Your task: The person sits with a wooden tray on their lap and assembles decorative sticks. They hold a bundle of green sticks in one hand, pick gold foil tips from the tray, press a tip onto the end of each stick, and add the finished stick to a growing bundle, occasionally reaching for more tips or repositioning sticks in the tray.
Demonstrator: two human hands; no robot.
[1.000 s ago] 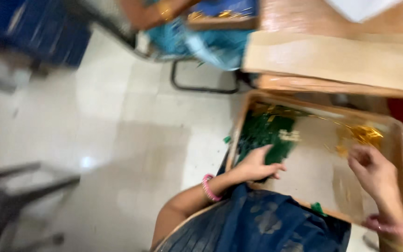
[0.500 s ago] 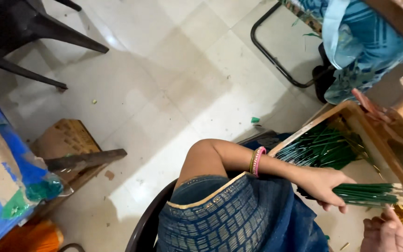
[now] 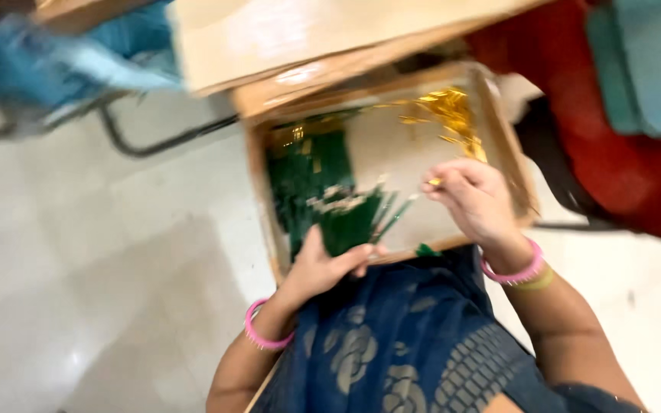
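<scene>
Nearest the camera, across the lap, lies blue patterned cloth, w/ a pink bangle on the left wrist. Left hand sits at the near edge of the tray, fingers curled round the butt end of a bunch of green sticks; grip looks closed but loose, blur hides exact finger positions. Half a sec earlier that hand held the sticks out flat over the tray; now the bunch is pulled in to the near edge, tips fanning toward the tray's middle. Right hand, also bangled, is at the tray's right side, thumb & forefinger pinched shut on a small gold bit, where before it was barely in shot. Judging by that, gold pieces are being joined to sticks one at a time. More green sticks lie along the tray's left side. At the far right corner, a gold pile. Beyond the far edge, a wooden board; red cloth to the right.
</scene>
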